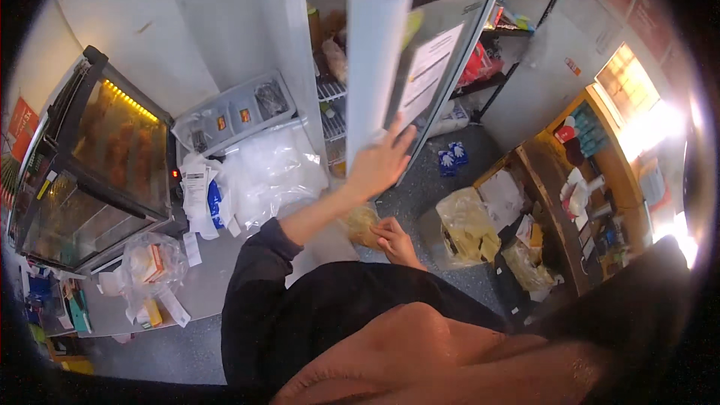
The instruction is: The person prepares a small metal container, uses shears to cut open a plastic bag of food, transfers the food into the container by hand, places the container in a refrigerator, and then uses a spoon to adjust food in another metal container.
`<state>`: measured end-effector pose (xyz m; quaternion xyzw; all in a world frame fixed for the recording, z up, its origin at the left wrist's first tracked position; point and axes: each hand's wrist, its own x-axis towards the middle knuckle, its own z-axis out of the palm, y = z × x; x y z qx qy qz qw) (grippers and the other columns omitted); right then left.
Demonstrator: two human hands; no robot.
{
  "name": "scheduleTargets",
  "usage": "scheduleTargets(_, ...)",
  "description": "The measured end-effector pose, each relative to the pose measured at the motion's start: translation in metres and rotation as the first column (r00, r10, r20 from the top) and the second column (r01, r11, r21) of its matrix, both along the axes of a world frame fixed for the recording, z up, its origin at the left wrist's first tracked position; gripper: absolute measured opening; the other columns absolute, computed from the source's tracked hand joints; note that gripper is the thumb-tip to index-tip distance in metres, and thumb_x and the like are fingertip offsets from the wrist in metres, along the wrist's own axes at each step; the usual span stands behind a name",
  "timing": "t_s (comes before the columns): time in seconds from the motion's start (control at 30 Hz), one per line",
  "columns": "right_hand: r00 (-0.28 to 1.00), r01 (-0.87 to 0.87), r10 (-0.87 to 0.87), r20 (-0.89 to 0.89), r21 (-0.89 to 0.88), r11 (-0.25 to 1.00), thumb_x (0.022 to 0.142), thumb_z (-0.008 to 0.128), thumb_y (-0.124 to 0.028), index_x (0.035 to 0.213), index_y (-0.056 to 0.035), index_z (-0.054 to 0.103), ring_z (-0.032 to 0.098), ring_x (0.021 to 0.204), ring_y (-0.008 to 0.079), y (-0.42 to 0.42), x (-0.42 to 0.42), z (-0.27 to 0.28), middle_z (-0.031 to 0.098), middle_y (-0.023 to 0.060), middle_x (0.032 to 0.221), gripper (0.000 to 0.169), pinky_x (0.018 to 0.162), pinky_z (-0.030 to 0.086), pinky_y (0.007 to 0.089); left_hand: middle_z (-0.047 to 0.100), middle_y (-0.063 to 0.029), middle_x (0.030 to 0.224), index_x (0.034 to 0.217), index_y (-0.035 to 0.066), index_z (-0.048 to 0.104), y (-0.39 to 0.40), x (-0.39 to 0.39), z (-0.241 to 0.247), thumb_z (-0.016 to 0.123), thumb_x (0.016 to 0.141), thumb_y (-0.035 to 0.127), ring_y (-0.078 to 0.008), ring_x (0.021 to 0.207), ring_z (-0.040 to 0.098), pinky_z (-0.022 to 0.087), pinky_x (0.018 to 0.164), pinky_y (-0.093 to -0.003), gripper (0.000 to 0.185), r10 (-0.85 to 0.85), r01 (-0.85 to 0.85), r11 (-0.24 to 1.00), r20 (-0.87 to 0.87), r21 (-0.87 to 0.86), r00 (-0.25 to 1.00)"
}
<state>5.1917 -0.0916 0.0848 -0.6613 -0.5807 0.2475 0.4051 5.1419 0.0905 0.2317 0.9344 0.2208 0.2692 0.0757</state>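
My left hand (383,162) has its fingers spread against the edge of a glass refrigerator door (374,84). The door stands open, and its white edge is blurred. Bearing printed text, a white sheet (433,70) is fixed to the glass. Lower down, my right hand (396,243) pinches a clear plastic bag (363,225) with pale yellowish contents that I cannot identify. Part of that bag is hidden behind my left forearm. Behind the door, wire shelves (332,93) hold a pale wrapped item (336,59) and other things.
At left, a lit food warmer (121,135) stands by a compartmented grey tray (236,118) and a stack of clear plastic bags (275,166). Two blue packets (453,158) lie on the floor near a bin with a yellowish liner (469,230). A cluttered wooden counter (554,208) is at right.
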Motion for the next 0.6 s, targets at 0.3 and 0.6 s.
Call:
scheduleTargets(0.3, 0.964, 0.259, -0.221, -0.151, 0.317, 0.913, 0.087, 0.066, -0.023, 0.091, -0.0021, 0.063, 0.055, 0.086, 0.0187, 0.069, -0.036, 0.001, 0.054, 0.0059, 0.103, 0.022, 0.076, 0.046, 0.0333, 0.036, -0.0167, 0.144, 0.136, 0.007, 0.039, -0.052, 0.006, 0.027, 0.056, 0.088, 0.033, -0.0334, 0.081, 0.066, 0.054, 0.07, -0.0411, 0.057, -0.541, 0.573, 0.804, 0.206, -0.157, 0.815)
scheduleTargets(0.6, 0.978, 0.199, -0.205, -0.033, 0.436, 0.878, 0.09, 0.059, -0.014, 0.111, 0.0017, 0.057, 0.05, 0.098, 0.0208, 0.195, 0.013, 0.117, 0.049, 0.0083, 0.108, 0.026, 0.085, 0.043, 0.0296, 0.06, -0.0088, 0.123, 0.122, 0.009, 0.056, 0.038, -0.111, 0.065, 0.063, 0.086, 0.018, -0.014, 0.069, 0.065, 0.051, 0.062, -0.0268, 0.038, -0.463, 0.572, 0.758, 0.359, -0.314, 0.81)
